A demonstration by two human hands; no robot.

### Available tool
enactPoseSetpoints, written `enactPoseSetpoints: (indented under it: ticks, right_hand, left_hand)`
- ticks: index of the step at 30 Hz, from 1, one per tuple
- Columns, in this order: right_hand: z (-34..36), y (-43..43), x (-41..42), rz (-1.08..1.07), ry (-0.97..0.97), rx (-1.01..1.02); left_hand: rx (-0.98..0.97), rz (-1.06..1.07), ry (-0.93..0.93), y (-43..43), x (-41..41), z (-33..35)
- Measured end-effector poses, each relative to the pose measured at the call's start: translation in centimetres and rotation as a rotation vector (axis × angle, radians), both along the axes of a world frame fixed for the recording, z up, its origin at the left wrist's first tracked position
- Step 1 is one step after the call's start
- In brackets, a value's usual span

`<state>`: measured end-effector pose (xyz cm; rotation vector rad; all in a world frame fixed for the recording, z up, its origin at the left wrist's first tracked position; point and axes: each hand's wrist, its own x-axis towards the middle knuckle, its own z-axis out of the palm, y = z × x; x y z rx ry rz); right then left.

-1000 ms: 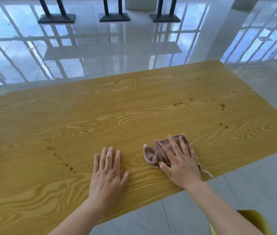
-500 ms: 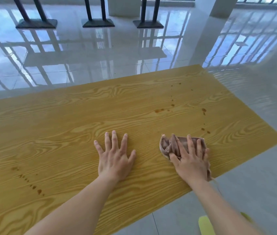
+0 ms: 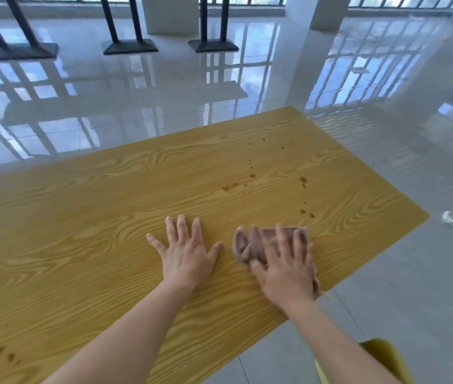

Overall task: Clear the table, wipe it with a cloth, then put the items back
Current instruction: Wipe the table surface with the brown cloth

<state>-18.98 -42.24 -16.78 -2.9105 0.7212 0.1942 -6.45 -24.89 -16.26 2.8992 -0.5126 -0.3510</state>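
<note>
The wooden table (image 3: 81,231) has a yellow grain top with nothing standing on it. A brownish-pink cloth (image 3: 247,245) lies bunched near the front edge, right of centre. My right hand (image 3: 283,267) presses flat on the cloth, fingers spread over it. Palm down on the bare wood just left of the cloth lies my left hand (image 3: 185,253), holding nothing. Brown stains (image 3: 250,178) dot the top beyond the cloth, with more brown spots (image 3: 1,350) at the near left.
Glossy tiled floor surrounds the table. Black table bases (image 3: 130,47) stand at the far side of the room. A crumpled white scrap (image 3: 449,218) lies on the floor past the table's right corner. A yellow chair edge (image 3: 386,358) shows at the bottom right.
My right hand has slid the cloth to the right along the front edge, closer to the stains. My left hand has moved forward and right on the wood. The view has tilted up.
</note>
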Motion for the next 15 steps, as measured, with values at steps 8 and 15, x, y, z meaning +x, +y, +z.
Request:
enactPoseSetpoints:
  ticks: [8, 15]
  right_hand:
    - [0.2, -8.2, -0.3, -0.103, 0.088, -0.021]
    - [0.7, -1.3, -1.3, 0.206, -0.037, 0.069]
  left_hand:
    - [0.038, 0.011, -0.075, -0.9, 0.0, -1.2]
    - [0.049, 0.009, -0.071, -1.0, 0.0, -1.2]
